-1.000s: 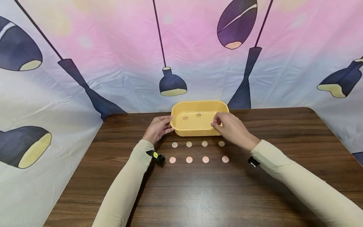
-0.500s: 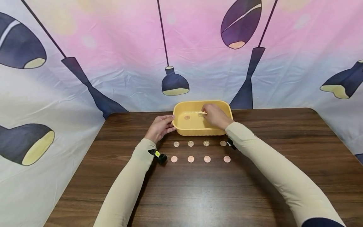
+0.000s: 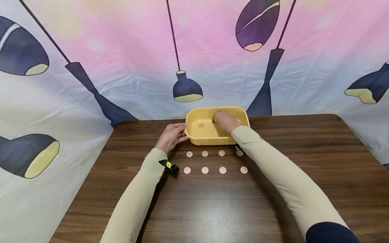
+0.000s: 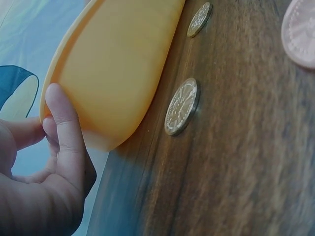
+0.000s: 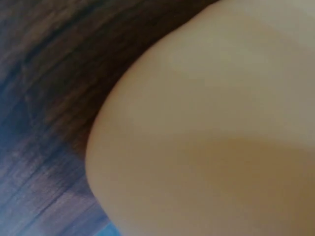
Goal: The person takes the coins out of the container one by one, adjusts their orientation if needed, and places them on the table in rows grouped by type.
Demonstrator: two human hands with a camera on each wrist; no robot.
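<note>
A yellow plastic tray (image 3: 209, 141) stands at the back of the table. My left hand (image 3: 172, 136) pinches its left rim between thumb and fingers; the left wrist view shows this hand (image 4: 54, 167) at the yellow wall (image 4: 113, 73). Inside the tray, my right hand (image 3: 225, 121) reaches down with curled fingers and pinches a gold-coloured coin (image 3: 214, 121), which is partly covered by the fingertips. To its left a copper-coloured coin (image 3: 201, 125) lies flat on the tray floor. In the right wrist view the tray's wall (image 5: 197, 123) fills most of the picture, blurred.
In front of the tray lies a row of several gold-coloured coins (image 3: 205, 154), the rightmost partly beside the right sleeve. Nearer lies a row of several copper-coloured coins (image 3: 205, 170). A printed cloth (image 3: 146, 67) hangs behind the wooden table (image 3: 212, 209).
My right hand has moved left from the tray's right front rim, down to the gold-coloured coin inside. The left hand has kept its hold on the rim.
</note>
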